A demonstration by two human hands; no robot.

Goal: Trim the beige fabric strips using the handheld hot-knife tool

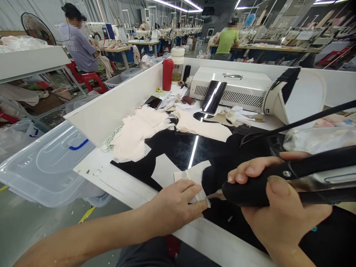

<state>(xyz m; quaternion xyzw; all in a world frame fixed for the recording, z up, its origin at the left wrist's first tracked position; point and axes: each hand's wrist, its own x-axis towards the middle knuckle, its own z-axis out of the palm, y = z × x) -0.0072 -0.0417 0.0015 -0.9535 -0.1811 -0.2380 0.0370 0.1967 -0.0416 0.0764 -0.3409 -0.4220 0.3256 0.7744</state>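
My left hand rests on a small off-white fabric piece, its fingers bent over the near part. Under that piece a flat white piece lies on the black sheet. My right hand is closed around a thick black-handled tool with a metal strip along its side. I cannot make out its exact kind. A thin metal tip sticks out of the tool's end and reaches the fabric's edge beside my left fingers; the contact point is partly hidden.
Pale fabric pieces are heaped at the back left of the black sheet. Behind stand a red bottle, a phone and a white vented machine. A black cable crosses on the right. Two co-workers sit farther off.
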